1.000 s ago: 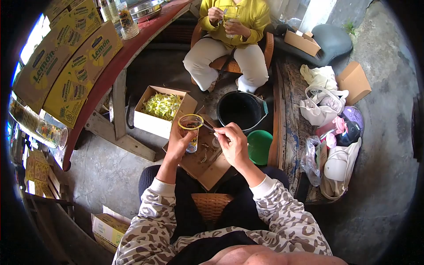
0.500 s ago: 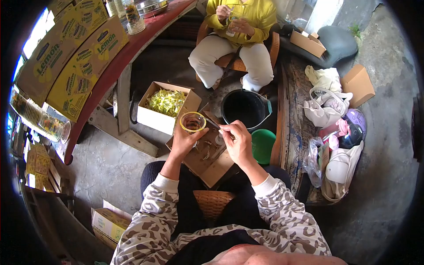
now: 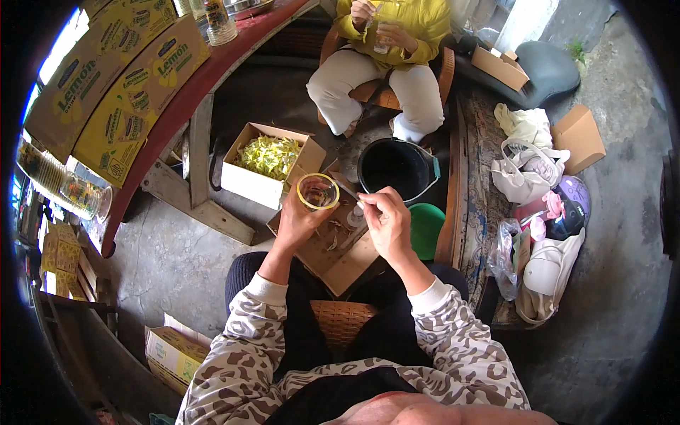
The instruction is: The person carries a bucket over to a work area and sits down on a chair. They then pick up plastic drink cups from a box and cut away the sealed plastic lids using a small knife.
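Observation:
My left hand (image 3: 296,225) is wrapped round a clear plastic cup (image 3: 319,193) with a yellow rim, its mouth tilted up towards me. Dark printing shows on or through the cup. To its right, my right hand (image 3: 389,225) pinches a thin, greyish, blade-like strip (image 3: 347,189) that points at the rim; its exact kind is unclear. A small pale bit shows at those fingertips. Below both hands lies a shallow cardboard tray (image 3: 346,273) with scraps and a whitish object in it, partly hidden by my hands.
Beyond the cup stands a carton (image 3: 248,185) of yellow-green strips. A black bucket (image 3: 363,170) and a green basin (image 3: 426,230) are at right. Opposite sits a person in a yellow top (image 3: 418,21), holding a cup. Lemon drink cartons (image 3: 134,106) line the left table; bags (image 3: 520,177) lie right.
The cup has shifted slightly right and tips more towards my right hand. My right hand has turned a little, still pinching the strip. The view has moved slightly.

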`<state>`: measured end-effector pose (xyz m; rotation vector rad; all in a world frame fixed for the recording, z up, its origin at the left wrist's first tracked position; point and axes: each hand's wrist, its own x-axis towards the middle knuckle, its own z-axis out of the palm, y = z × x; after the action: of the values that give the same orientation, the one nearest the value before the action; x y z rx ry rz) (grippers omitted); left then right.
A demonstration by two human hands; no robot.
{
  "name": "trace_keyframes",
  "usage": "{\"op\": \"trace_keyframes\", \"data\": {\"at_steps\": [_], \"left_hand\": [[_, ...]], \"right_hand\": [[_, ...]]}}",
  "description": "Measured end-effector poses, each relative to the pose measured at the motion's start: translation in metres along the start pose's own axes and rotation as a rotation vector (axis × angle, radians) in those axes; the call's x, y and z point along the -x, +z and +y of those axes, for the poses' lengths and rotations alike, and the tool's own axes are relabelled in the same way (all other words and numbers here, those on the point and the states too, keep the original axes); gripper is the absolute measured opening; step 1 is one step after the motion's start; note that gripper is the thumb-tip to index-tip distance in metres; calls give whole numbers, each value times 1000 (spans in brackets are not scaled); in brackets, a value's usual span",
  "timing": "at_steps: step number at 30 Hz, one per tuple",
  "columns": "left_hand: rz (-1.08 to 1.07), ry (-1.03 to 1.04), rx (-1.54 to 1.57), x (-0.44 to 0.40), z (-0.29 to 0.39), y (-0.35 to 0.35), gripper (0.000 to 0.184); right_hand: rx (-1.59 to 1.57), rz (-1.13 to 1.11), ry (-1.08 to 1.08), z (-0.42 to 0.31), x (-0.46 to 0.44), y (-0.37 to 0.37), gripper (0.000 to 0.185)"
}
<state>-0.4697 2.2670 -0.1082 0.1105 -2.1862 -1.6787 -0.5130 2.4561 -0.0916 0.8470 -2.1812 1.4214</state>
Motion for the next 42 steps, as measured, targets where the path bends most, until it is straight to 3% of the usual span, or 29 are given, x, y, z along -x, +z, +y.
{"op": "trace_keyframes", "data": {"at_steps": [6,18,27,31,36,40,42], "left_hand": [[47,89,-143,1,3,-2,50],[60,100,-193,2,5,-2,52],[-31,-2,162,-3,-11,-2,49],[16,12,168,-1,-13,0,47],[17,20,-159,1,8,-1,50],[-29,16,-139,1,8,0,52],[-26,-104,-100,2,0,3,53]], "right_hand": [[37,51,29,1,-6,-8,18],[328,-34,-225,-1,-6,-7,22],[283,-20,-197,1,-3,-3,23],[283,-1,-197,-3,-4,-3,22],[244,11,-219,-5,-3,-2,21],[203,-10,-165,-6,0,1,20],[78,-22,-75,-5,3,3,18]]}}
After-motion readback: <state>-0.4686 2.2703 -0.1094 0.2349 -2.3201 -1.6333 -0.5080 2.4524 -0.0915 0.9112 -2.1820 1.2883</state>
